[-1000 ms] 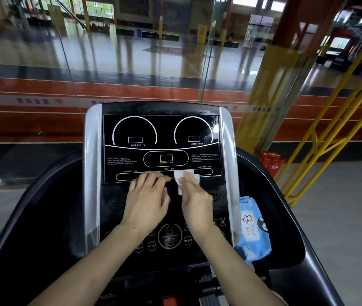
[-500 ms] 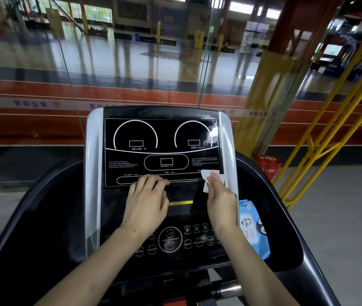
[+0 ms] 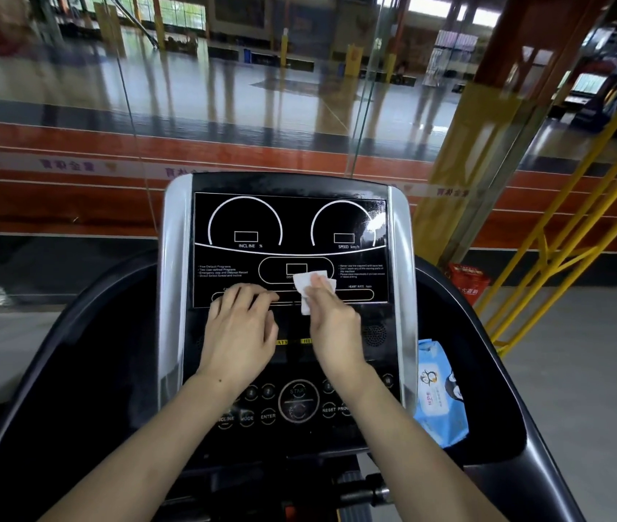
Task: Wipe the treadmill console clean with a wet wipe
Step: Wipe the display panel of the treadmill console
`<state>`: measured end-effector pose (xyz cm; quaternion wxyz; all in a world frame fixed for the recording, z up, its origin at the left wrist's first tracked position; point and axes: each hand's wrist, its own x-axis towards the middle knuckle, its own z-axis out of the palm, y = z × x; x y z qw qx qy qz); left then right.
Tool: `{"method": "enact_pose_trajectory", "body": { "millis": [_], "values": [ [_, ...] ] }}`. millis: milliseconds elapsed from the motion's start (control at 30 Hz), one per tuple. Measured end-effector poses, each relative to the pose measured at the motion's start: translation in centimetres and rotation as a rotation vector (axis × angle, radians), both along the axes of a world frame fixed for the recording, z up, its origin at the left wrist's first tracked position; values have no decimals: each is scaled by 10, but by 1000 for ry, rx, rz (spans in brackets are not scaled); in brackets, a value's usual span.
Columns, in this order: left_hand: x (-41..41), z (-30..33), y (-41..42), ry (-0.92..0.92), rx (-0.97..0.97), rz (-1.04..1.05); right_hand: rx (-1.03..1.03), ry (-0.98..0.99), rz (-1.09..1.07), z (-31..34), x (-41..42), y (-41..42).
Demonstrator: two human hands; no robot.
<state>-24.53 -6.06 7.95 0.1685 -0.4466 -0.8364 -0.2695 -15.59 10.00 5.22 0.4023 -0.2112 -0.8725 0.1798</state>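
Observation:
The treadmill console [image 3: 288, 227] stands in front of me, a black glossy display panel with silver side strips and round buttons below. My right hand [image 3: 331, 329] presses a folded white wet wipe [image 3: 309, 286] flat against the lower middle of the display, just under the distance window. My left hand [image 3: 241, 329] rests on the console to the left of it, fingers lightly bent on the display's bottom edge, holding nothing. Part of the wipe is hidden under my right fingers.
A blue pack of wet wipes [image 3: 439, 397] lies in the right side tray of the black treadmill housing [image 3: 84, 371]. A glass wall stands just behind the console. Yellow railings [image 3: 570, 235] and a red box [image 3: 467, 280] are on the floor to the right.
My right hand has slid the wipe from the display's right edge back left and slightly up to the middle. My left hand has stayed in place.

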Motion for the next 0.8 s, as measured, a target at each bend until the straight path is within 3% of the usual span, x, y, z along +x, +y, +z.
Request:
{"method": "enact_pose_trajectory", "body": {
  "millis": [67,167,200,233,300,400,800],
  "values": [
    [0,0,-4,-3,6,2,29,-36,33,-2,15,18],
    [-1,-2,-11,8,5,-1,-21,-137,-109,-9,41,47],
    [-2,-2,-13,10,4,1,46,-30,-209,-8,44,53],
    [-4,-2,-14,10,2,8,-38,98,-205,-3,46,52],
    [-9,0,-19,8,-4,31,16,51,-288,0,36,43],
    [-14,1,-29,23,-5,58,-1,148,-246,1,18,23],
    [-44,-5,-88,12,-20,162,153,3,25,-5,-67,-71]
  ]
}}
